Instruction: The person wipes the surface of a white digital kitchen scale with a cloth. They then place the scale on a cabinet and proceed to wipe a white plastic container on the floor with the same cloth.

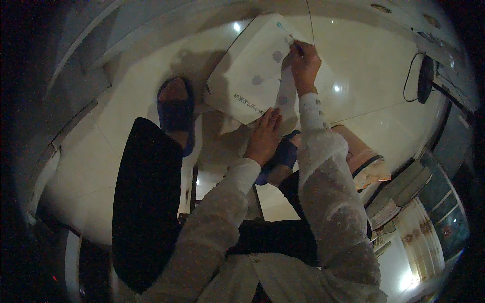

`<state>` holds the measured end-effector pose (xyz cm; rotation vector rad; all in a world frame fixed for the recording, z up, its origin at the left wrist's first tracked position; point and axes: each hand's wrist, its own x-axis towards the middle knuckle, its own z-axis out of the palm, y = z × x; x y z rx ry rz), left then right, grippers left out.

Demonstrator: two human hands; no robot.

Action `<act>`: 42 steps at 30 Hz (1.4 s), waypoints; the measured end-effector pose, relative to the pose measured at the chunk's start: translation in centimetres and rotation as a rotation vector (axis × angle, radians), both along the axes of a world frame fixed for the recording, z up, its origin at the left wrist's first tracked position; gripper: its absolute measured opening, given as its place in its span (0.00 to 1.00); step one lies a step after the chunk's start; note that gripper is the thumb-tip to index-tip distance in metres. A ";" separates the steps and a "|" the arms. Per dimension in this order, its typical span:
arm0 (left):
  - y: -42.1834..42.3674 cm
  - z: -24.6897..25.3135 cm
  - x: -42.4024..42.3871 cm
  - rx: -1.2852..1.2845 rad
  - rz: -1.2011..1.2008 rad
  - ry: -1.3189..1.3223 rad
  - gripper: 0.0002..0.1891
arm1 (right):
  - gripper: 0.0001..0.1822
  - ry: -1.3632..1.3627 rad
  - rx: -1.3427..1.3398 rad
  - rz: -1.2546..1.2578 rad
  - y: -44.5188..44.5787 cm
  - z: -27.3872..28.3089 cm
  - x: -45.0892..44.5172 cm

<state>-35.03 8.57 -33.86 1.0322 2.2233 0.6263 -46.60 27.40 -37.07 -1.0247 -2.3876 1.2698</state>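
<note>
A flat white box (242, 72), seemingly cardboard, lies tilted in front of me between my feet. It bears grey round spots, dark printed writing and a small green mark. My left hand (265, 137) rests on its near edge, fingers stretched out over the writing and gripping nothing. At the far right edge is my right hand (305, 62), its fingers curled down against the box. Whether they pinch the edge or something small is hidden by the hand. The shadow of my right arm falls across the box's right part.
Dark blue slippers (175, 113) on my feet flank the box on the pale tiled floor (363, 75). To the right lie an orange-pink bag (363, 163) and a dark round base with a cable (425, 79). A ribbed pale object (420, 235) stands at the lower right.
</note>
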 end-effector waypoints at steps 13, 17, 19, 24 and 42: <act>-1.1 0.2 -0.3 0.081 0.068 0.014 0.22 | 0.10 0.020 0.215 0.207 -2.1 0.2 -2.9; -1.3 2.8 -1.1 0.064 0.176 -0.292 0.21 | 0.15 0.088 0.413 0.566 -8.3 -2.4 0.0; -0.8 3.2 -1.3 -0.009 0.097 -0.344 0.21 | 0.17 0.186 0.273 0.804 -8.7 -1.9 1.0; -1.0 -0.9 -0.1 -0.012 -0.045 0.141 0.25 | 0.15 0.079 0.361 0.518 -3.0 -0.6 -2.6; 0.1 1.3 -8.6 -0.410 -0.056 0.050 0.38 | 0.20 0.101 0.262 0.669 -11.2 -3.2 -0.7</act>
